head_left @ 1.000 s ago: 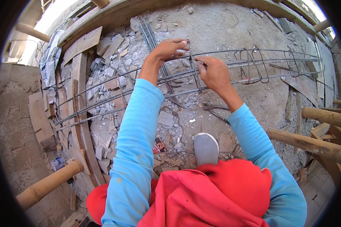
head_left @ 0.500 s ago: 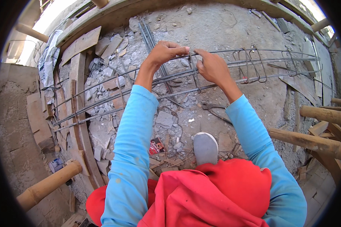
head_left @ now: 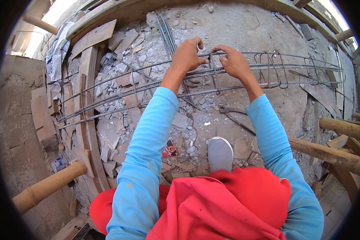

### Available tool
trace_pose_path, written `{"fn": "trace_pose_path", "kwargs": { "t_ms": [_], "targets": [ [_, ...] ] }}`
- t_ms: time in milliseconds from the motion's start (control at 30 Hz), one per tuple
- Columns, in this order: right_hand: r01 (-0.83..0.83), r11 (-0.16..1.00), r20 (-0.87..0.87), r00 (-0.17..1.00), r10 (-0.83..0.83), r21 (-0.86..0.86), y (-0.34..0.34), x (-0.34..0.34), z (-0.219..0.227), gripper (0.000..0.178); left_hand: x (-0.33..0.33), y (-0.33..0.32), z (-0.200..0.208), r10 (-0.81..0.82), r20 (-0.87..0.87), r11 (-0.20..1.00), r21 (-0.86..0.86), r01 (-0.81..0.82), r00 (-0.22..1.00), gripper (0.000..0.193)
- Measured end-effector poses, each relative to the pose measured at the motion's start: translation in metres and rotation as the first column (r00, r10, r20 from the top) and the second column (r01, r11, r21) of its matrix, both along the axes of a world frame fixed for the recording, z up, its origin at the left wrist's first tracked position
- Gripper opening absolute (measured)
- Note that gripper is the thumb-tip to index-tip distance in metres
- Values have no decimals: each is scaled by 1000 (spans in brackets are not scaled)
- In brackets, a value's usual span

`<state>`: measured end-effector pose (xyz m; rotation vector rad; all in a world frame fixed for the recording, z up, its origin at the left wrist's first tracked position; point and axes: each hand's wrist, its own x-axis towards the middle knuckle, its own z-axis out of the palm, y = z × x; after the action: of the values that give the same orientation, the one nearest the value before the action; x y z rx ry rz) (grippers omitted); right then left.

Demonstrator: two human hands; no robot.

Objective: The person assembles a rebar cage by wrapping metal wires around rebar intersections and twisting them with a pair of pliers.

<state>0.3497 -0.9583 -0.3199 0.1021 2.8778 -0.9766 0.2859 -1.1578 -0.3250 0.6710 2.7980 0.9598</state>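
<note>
A long cage of steel reinforcing bars lies across in front of me, with bent steel stirrups around its bars. Both my hands are at its far bar, where one stirrup meets it. On the left of that joint is my left hand, its fingers bent and its thumb held apart from them, with nothing visible in its grip. My right hand is just right of the joint; its index finger curves toward the stirrup's top, apart from the thumb. Any thin wire at the joint is too small to make out.
Pincers with long handles lie on the ground below my right hand. Loose bars extend beyond the cage. Broken rubble and planks are on the left. Bamboo poles jut in from both sides.
My left hand has opened from a thumb-and-finger pinch and turned more upright. The right index finger has bent, with the thumb now apart from it. The whole view has shifted slightly.
</note>
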Motion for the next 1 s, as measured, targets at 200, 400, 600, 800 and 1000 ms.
{"fn": "trace_pose_path", "kwargs": {
  "t_ms": [200,400,600,800,1000],
  "targets": [
    [36,999,-167,985,-41,-34,0,6,-9,37,11,25,-2,65,0,975,-214,-64,998,48],
    [111,993,-165,979,-117,-44,-10,11,0,35,-7,24,-3,111,210,992,-87,-95,971,45],
    [121,990,-188,973,-131,-66,-8,11,-2,35,-31,13,4,43,641,901,307,-308,766,69],
    [198,974,-112,971,-210,-105,-7,5,2,36,-25,23,5,6,684,688,527,-499,730,62],
    [222,967,-117,965,-237,-123,-18,2,-2,35,-44,26,-27,222,552,801,367,-473,804,45]
  ]
}}
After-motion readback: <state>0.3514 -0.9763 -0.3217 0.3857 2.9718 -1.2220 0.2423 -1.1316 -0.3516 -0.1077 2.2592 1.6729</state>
